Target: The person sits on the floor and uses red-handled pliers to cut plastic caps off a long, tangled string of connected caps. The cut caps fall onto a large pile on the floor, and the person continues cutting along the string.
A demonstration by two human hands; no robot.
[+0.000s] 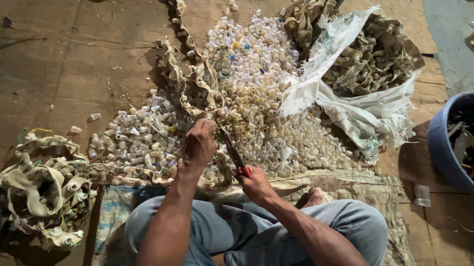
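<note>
Left hand [198,145] pinches the limp, light fabric strip [189,83]; right hand [256,183] grips red-handled cutters [233,152] at mid-frame. Strip likely best held close to the blades.

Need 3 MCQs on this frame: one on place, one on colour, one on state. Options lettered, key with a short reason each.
1. Where does the blue tub stand?
A. at the person's right, on the floor
B. on the person's lap
C. on top of the pile of small caps

2. What colour are the handles of the cutters in the right hand?
A. green
B. red
C. white

3. What state is the white sack in?
A. tied shut
B. folded flat
C. open, filled with tangled strips

Key:
1 A: the tub sits at the right edge of the head view, beside the right knee.
2 B: red grips show just above the right hand.
3 C: its mouth gapes and beige strips fill it, while the left hand grips a strip over the pile of caps.
</note>
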